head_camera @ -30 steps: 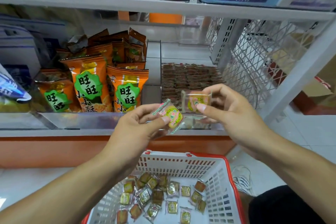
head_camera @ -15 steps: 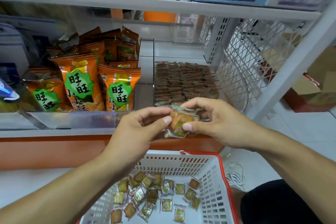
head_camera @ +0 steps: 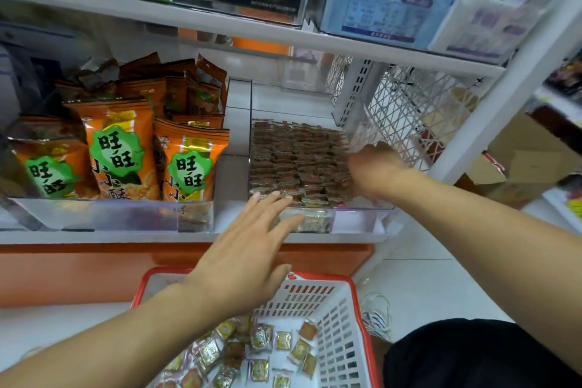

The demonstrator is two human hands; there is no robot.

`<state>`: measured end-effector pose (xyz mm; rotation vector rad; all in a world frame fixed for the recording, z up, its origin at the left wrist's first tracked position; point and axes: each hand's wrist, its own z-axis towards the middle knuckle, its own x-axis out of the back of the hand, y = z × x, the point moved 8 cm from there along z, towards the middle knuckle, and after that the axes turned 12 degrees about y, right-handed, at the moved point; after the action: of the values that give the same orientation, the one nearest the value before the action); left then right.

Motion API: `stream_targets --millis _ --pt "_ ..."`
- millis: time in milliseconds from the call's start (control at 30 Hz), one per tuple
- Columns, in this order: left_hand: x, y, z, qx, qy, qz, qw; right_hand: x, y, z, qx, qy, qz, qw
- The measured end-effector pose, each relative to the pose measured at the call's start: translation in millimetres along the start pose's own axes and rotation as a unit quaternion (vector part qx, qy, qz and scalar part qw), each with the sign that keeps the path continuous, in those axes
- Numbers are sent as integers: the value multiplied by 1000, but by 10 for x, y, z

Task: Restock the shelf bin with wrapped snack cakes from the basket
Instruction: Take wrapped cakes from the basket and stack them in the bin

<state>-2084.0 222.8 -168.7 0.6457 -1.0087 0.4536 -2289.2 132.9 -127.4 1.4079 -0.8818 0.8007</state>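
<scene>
My left hand (head_camera: 248, 264) hovers flat, fingers spread, before the bin (head_camera: 359, 219) of cakes (head_camera: 296, 161). My right hand (head_camera: 373, 167) reaches inside it; I cannot tell its grip. More cakes lie in the basket (head_camera: 340, 309) below the bin.

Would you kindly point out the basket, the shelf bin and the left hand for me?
basket (head_camera: 341, 321), head view, on its white slotted right wall.
shelf bin (head_camera: 359, 220), head view, on its clear front wall.
left hand (head_camera: 248, 257), head view, on the back of the hand.

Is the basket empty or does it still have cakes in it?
Not empty. Many wrapped cakes lie scattered on the bottom of the basket.
</scene>
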Motion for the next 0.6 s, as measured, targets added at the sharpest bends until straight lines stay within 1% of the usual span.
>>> stream_targets --millis 67,167,367,433,533,567,600 --pt "4 -15 10 3 -1 -7 1000 -82 -1 36 12 7 -28 1000" --pt "-15 -40 -1 -6 -17 14 1000 -161 -35 62 60 15 -112 992" --pt "-31 -16 -35 -26 -27 9 999 -213 -162 146 86 16 -213 973" --pt "16 7 -53 -33 -23 -8 999 -190 -196 128 82 20 -217 972" --pt "195 37 -87 -44 6 -31 999 -9 -176 28 41 29 -189 981" --pt "231 46 -109 -58 16 -33 998 139 -206 -19 30 54 -166 984" --pt "236 40 -138 -68 18 -36 997 342 -277 -72 29 102 -130 986"
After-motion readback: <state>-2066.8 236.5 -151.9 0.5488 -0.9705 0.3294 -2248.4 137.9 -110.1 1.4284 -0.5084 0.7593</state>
